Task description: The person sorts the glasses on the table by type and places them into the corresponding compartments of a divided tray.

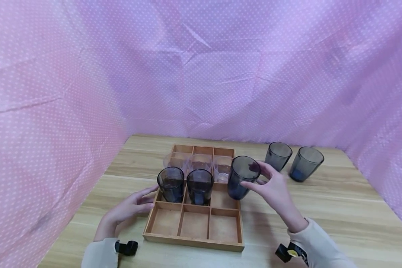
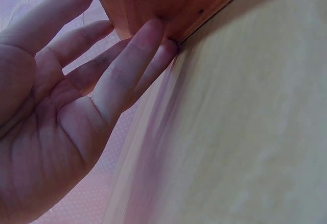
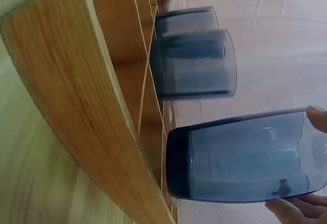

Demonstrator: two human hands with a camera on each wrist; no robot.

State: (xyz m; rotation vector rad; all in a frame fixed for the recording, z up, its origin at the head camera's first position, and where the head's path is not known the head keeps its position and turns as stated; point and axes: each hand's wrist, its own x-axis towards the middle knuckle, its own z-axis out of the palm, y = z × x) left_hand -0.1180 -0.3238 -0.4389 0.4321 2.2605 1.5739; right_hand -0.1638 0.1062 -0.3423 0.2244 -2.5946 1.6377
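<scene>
Tumbler (image 1: pixel 238 184), smoky and tapered, is held above a gridded wooden tray (image 1: pixel 194 243).

The desk (image 1: pixel 348 201) is overlooked, forward and down, from the head. The tray (image 1: pixel 193 242) is shared by all views: its left side is shown close up from the left wrist, its near side, low and sideways, from the right.

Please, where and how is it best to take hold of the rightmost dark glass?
Probably around its upper wall, from the right. The rightmost glass stands upright and narrows towards its base, while the neighbouring glass limits finger room on its left.
</scene>
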